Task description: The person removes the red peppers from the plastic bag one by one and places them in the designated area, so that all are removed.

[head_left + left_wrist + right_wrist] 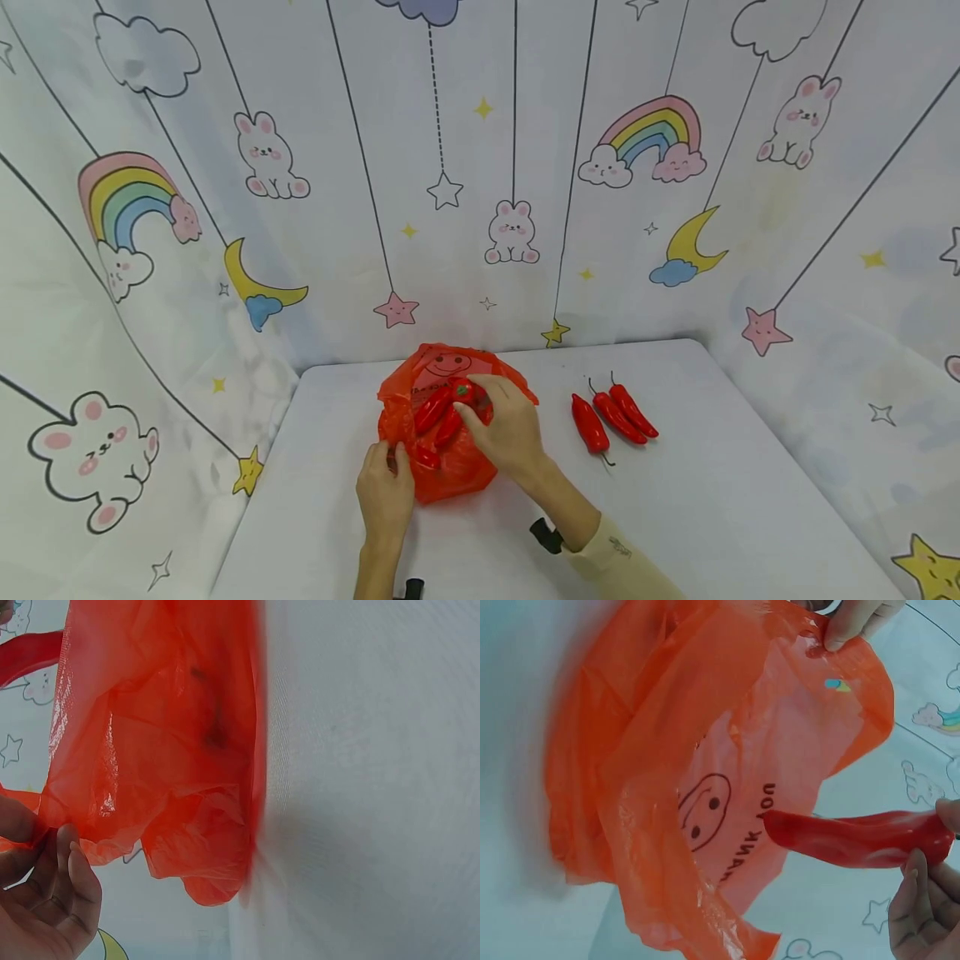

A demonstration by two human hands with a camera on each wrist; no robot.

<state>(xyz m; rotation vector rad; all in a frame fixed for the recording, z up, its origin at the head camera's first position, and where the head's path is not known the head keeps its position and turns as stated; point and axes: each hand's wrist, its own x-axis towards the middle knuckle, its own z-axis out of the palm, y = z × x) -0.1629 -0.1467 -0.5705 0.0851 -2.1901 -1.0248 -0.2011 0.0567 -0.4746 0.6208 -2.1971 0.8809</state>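
Observation:
A red plastic bag [457, 479] with a printed smiley face stands on the table, its mouth spread. My left hand [386, 487] pinches the near left rim of the bag between thumb and fingers. My right hand [512, 429] pinches a red chili pepper [855, 838] by its stem end, with the pointed tip towards the bag's mouth. In the head view, other red peppers [426, 457] show at the bag's opening, below the right hand. Dark, stem-like shapes show through the bag's side in the left wrist view.
Three red chili peppers lie side by side right of the bag: one on the left [590, 425], one in the middle [618, 419], one on the right [635, 410]. The white table [720, 517] meets a patterned cloth backdrop [465, 275] behind and at both sides.

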